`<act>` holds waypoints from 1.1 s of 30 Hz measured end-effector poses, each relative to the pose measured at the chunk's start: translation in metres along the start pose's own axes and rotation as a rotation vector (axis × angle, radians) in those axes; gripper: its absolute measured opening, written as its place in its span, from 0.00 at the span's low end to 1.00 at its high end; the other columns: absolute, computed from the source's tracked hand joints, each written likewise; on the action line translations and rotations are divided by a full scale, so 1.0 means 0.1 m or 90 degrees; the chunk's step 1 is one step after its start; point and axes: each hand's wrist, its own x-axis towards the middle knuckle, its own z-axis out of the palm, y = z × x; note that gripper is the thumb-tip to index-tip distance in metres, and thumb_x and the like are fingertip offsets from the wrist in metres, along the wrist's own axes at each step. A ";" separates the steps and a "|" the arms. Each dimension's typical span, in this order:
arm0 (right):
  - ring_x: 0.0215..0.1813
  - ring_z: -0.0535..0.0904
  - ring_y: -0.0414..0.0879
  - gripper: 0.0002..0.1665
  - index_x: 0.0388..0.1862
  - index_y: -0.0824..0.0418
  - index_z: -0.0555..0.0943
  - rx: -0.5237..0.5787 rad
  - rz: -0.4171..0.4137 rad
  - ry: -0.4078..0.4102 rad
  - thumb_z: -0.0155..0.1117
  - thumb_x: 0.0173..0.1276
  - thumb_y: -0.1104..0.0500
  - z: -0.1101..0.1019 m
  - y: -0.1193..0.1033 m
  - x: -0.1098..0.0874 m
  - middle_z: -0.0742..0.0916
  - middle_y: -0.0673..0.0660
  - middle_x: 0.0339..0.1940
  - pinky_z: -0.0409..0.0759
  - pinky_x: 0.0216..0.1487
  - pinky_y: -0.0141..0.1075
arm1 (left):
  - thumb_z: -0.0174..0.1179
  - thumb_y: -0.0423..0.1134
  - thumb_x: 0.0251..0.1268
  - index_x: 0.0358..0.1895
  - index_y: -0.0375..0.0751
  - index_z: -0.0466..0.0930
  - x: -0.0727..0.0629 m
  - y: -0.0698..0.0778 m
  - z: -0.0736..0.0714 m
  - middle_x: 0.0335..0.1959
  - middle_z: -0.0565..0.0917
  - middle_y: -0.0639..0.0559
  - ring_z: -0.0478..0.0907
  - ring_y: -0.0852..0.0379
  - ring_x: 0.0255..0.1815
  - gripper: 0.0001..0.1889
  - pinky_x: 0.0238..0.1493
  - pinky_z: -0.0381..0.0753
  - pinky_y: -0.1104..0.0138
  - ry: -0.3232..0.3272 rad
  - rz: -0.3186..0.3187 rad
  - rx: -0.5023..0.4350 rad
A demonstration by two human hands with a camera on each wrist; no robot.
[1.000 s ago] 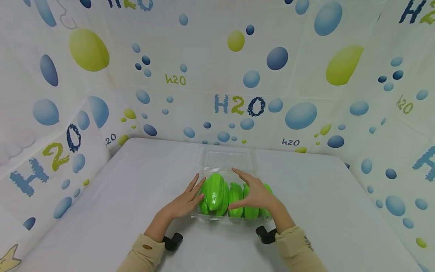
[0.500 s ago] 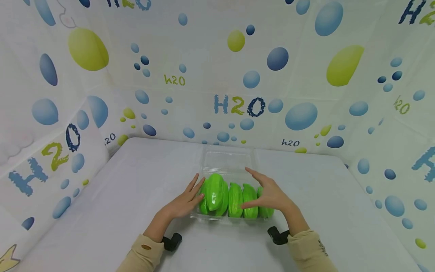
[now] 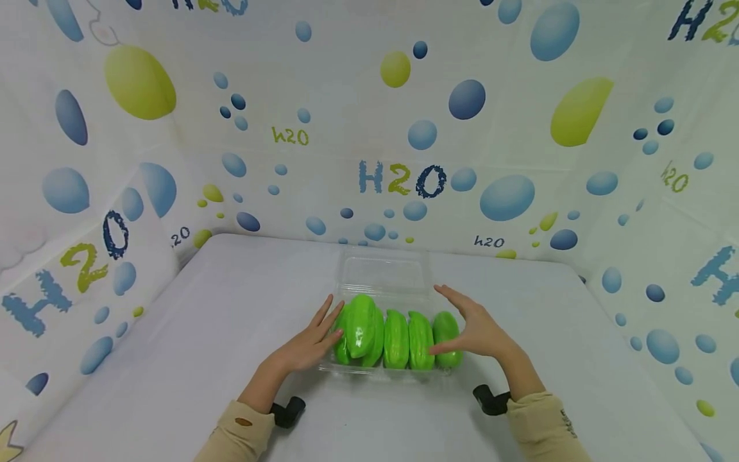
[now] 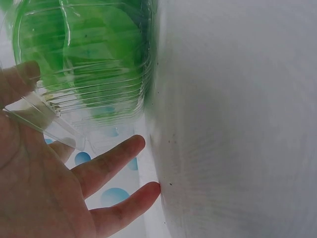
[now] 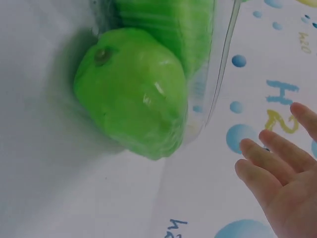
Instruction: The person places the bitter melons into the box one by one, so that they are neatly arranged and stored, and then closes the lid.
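A clear plastic box [image 3: 383,371] stands on the white table with several glossy green, elongated fruit-like pieces [image 3: 396,340] in a row. At its left, one green piece [image 3: 362,326] lies on top of others. My left hand [image 3: 308,346] is at the box's left end, thumb at the rim and the other fingers spread outside the wall. A rounder green piece [image 5: 133,91] with a stem mark is at the right end. My right hand [image 3: 476,330] is beside this piece, fingers spread and holding nothing. In the right wrist view its fingers [image 5: 270,161] are apart from the piece.
The box's clear lid [image 3: 383,273] is folded back flat toward the far side. A white cloth [image 3: 514,199] printed with bubbles and letters rises behind the table [image 3: 260,282] and at both sides. A black wrist camera [image 3: 491,400] is under each forearm.
My right hand has moved to the right along the row, uncovering more green pieces at that end. My left hand has stayed at the box's left end. The head view has shifted slightly.
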 end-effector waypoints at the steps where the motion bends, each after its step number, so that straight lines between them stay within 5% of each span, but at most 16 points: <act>1: 0.70 0.53 0.59 0.64 0.72 0.49 0.56 0.000 -0.002 0.001 0.79 0.37 0.44 -0.01 0.02 -0.01 0.57 0.59 0.72 0.59 0.61 0.57 | 0.38 0.50 0.74 0.73 0.45 0.40 0.00 0.00 0.00 0.73 0.32 0.45 0.43 0.38 0.70 0.31 0.60 0.56 0.41 0.000 0.000 0.000; 33: 0.69 0.54 0.64 0.66 0.72 0.57 0.56 0.021 0.020 -0.035 0.82 0.33 0.50 -0.14 0.37 -0.14 0.56 0.64 0.72 0.58 0.61 0.58 | 0.39 0.48 0.73 0.73 0.43 0.40 -0.01 -0.01 -0.01 0.73 0.32 0.43 0.44 0.36 0.70 0.31 0.59 0.57 0.41 -0.005 0.002 0.013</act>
